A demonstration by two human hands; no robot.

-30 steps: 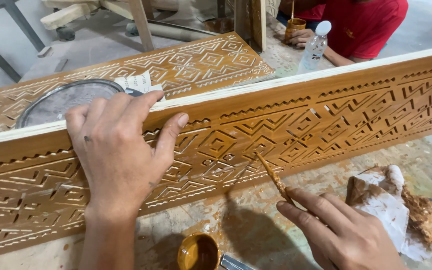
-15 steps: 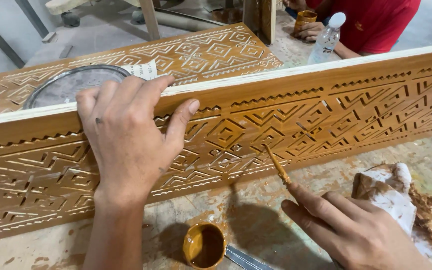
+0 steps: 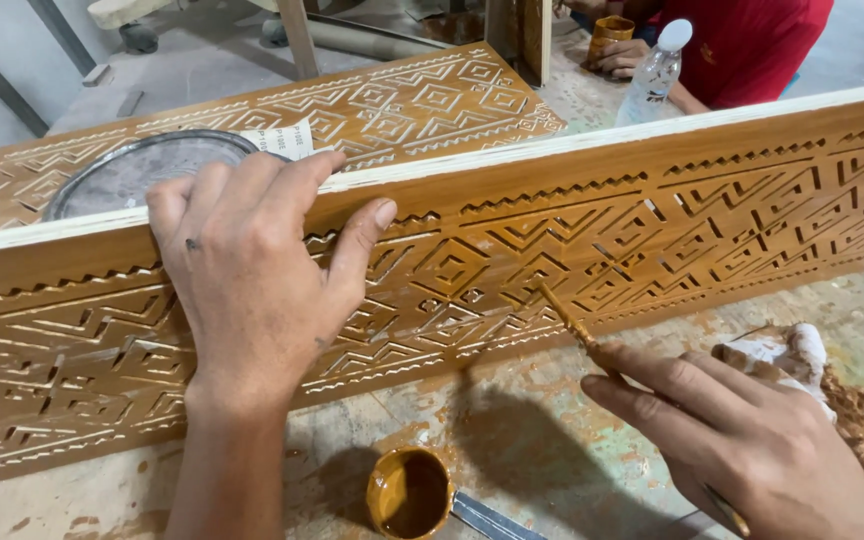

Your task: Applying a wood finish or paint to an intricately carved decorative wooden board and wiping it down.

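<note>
Fingers (image 3: 302, 190) of the left hand (image 3: 252, 290) spread apart over the top edge of a long carved wooden panel stained honey-brown (image 3: 572, 250), with the thumb pressed flat on its carved face and the palm resting against the front. That panel stands on its long edge across the worktop (image 3: 552, 450), running from the lower left to the upper right of the view, its cream-coloured top edge uppermost.

The right hand (image 3: 752, 440) has its fingers closed together on a thin stain-coated brush (image 3: 577, 325). The brush slants up to the left, and its tip touches the lower carved band of the panel, just right of the left hand's thumb.

A small round cup of brown stain (image 3: 409, 492) stands on the worktop below the panel, between the two forearms, with a flat metal blade (image 3: 487, 518) lying just beside it. A crumpled white rag smeared with brown stain (image 3: 832, 390) lies by the right hand, near the right edge.

Behind the upright panel a second carved panel of the same colour (image 3: 422, 105) lies flat, with a round metal tray (image 3: 142, 170) and a slip of white paper (image 3: 287, 140) on it. Farther back stands a clear plastic bottle with a white cap (image 3: 657, 70), beside a person in a red shirt (image 3: 742, 45) whose hand is at a small brown cup (image 3: 612, 32).
</note>
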